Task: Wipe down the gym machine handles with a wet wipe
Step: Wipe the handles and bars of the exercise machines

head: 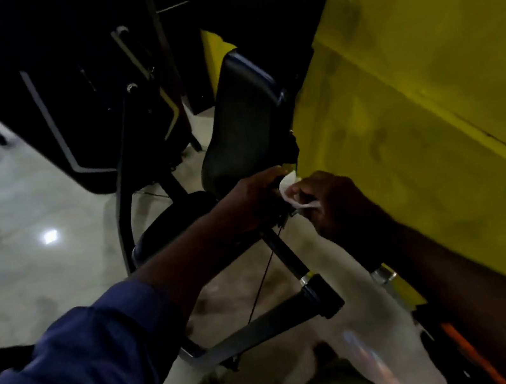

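Observation:
A black machine handle [285, 253] runs from a black joint with a silver ring up to the middle of the view. My left hand [255, 203] grips the upper end of this handle, fingers curled round it. My right hand [335, 203] pinches a white wet wipe [291, 190] and holds it against the handle's tip, right beside my left hand. Most of the wipe is hidden under my fingers. The scene is dim.
A black padded seat [244, 126] stands just behind the hands. A yellow wall [429, 95] fills the right side. Dark machine frames [60, 90] stand at the upper left over a pale glossy floor [14, 215]. A grey frame bar [261, 328] crosses below.

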Demonstrator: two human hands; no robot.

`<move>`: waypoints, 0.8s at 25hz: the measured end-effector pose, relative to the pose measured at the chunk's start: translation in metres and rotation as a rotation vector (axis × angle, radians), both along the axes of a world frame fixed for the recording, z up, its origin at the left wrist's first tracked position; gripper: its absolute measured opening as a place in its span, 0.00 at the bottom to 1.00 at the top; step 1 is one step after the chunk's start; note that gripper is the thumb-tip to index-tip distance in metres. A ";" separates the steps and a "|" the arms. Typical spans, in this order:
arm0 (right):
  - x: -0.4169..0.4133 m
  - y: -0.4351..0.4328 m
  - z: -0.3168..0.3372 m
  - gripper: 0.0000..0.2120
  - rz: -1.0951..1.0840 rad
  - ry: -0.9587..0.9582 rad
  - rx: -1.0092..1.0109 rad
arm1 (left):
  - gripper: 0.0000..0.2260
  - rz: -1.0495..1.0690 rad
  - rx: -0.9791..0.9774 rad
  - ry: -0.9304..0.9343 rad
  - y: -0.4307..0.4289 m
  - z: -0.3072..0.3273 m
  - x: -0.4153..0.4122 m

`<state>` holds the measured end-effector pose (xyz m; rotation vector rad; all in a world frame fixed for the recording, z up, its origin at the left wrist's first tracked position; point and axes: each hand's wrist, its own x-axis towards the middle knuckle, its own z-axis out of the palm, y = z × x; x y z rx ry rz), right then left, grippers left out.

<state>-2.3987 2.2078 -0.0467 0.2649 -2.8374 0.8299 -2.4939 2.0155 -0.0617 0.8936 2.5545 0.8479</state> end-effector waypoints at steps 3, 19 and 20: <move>0.030 -0.058 -0.013 0.08 -0.164 0.100 0.038 | 0.21 -0.208 -0.053 -0.079 -0.008 -0.004 -0.028; -0.006 -0.180 -0.163 0.31 -0.735 -0.264 0.080 | 0.51 -0.583 0.091 0.149 -0.031 -0.068 -0.062; -0.006 -0.179 -0.159 0.31 -0.723 -0.268 0.097 | 0.50 -0.559 0.103 0.130 -0.031 -0.066 -0.061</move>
